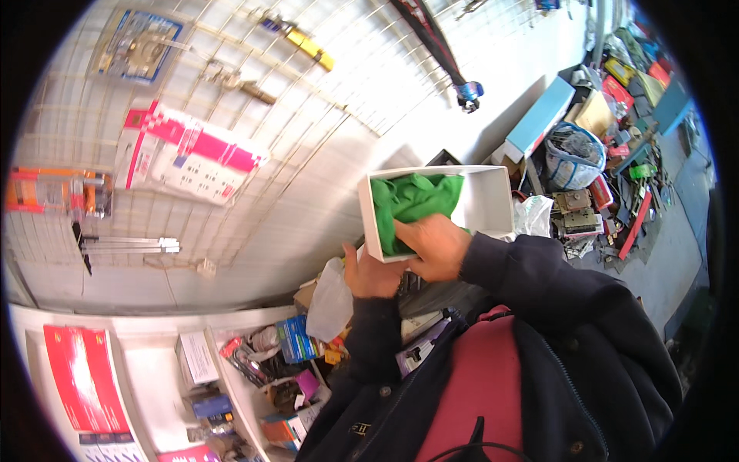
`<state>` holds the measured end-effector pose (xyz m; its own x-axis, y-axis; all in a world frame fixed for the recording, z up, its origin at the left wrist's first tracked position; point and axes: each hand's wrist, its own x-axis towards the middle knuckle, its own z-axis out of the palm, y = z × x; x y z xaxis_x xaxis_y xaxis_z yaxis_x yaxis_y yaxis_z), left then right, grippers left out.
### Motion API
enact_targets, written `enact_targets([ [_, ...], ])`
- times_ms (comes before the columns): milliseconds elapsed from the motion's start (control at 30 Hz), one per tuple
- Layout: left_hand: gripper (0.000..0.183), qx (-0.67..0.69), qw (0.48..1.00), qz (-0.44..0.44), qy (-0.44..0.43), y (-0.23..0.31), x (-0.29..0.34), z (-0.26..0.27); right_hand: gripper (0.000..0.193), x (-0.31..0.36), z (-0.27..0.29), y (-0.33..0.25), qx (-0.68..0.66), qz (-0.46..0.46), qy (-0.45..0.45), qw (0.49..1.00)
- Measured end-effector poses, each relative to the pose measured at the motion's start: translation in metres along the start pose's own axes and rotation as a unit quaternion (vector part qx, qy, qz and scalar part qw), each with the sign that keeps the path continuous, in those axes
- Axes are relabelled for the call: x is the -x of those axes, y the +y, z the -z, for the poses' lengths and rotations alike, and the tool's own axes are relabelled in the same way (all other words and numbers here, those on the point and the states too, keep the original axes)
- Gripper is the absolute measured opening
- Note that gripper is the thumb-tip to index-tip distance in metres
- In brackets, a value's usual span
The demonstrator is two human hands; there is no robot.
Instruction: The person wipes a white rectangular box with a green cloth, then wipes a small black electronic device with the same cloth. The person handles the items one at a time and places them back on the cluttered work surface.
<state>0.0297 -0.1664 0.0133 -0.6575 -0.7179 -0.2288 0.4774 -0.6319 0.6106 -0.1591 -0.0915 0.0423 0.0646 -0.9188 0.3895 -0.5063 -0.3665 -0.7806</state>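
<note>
A white open box (493,202) is held up in front of me, with a crumpled green cloth (412,199) filling its left part. The right part of the box shows its bare white inside. My left hand (373,271) grips the box at its near left corner, thumb up along the outside and the other fingers hidden beneath. Reaching over the near wall, my right hand (439,245) has its fingers closed on the green cloth. Its fingertips are partly hidden in the folds.
A wire grid wall (300,146) with hanging packaged goods rises ahead and left. White shelf compartments (154,369) with boxes and small wares stand lower left. To the right, a striped bag (573,158), a light blue box (540,115) and mixed hardware crowd the floor.
</note>
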Motion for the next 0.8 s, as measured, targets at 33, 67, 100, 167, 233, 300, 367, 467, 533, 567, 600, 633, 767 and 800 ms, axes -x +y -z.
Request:
enact_targets([
  [33,0.085,-0.014,1.000,0.016,0.018,0.009,-0.006,0.000,0.062,0.007,-0.003,-0.004,-0.007,0.023,-0.021,0.999],
  [67,0.083,-0.035,0.999,0.021,0.009,0.018,-0.011,0.000,0.063,0.014,-0.006,-0.009,-0.016,0.044,-0.042,0.998],
  [100,0.079,-0.093,0.994,-0.012,-0.054,0.018,-0.013,-0.003,0.065,0.020,-0.009,-0.013,-0.011,0.032,-0.081,0.996],
  [167,0.073,-0.122,0.984,-0.033,-0.122,0.009,-0.019,-0.012,0.067,0.028,-0.014,-0.020,-0.019,0.038,-0.044,0.998],
  [233,0.068,-0.057,0.983,-0.012,-0.172,-0.004,-0.021,-0.024,0.082,0.036,-0.014,-0.027,-0.051,-0.008,-0.035,0.998],
  [300,0.067,-0.010,0.986,-0.022,-0.164,-0.018,-0.019,-0.036,0.087,0.043,-0.012,-0.033,-0.089,-0.050,0.006,0.995],
  [367,0.065,-0.027,0.992,-0.041,-0.114,-0.027,-0.014,-0.045,0.093,0.045,-0.008,-0.036,-0.146,-0.075,0.059,0.985],
  [467,0.070,-0.073,0.995,-0.066,-0.001,-0.034,-0.009,-0.052,0.090,0.043,0.002,-0.035,-0.222,-0.113,0.039,0.968],
  [533,0.067,-0.089,0.993,-0.074,-0.019,-0.032,-0.009,-0.054,0.079,0.039,0.007,-0.034,-0.238,-0.125,0.044,0.962],
  [567,0.067,-0.084,0.994,-0.069,0.001,-0.032,-0.009,-0.054,0.075,0.037,0.009,-0.034,-0.232,-0.149,0.026,0.961],
  [600,0.066,-0.085,0.994,-0.062,0.033,-0.030,-0.010,-0.055,0.071,0.037,0.010,-0.035,-0.227,-0.164,0.011,0.960],
  [633,0.065,-0.127,0.988,-0.085,0.020,-0.030,-0.011,-0.055,0.059,0.036,0.011,-0.035,-0.227,-0.162,0.031,0.960],
  [767,0.066,-0.069,0.989,-0.090,-0.092,-0.029,-0.015,-0.057,0.048,0.037,0.013,-0.033,-0.157,-0.183,0.002,0.970],
  [800,0.065,-0.079,0.989,-0.083,-0.091,-0.030,-0.015,-0.058,0.047,0.037,0.012,-0.031,-0.193,-0.174,-0.004,0.966],
])
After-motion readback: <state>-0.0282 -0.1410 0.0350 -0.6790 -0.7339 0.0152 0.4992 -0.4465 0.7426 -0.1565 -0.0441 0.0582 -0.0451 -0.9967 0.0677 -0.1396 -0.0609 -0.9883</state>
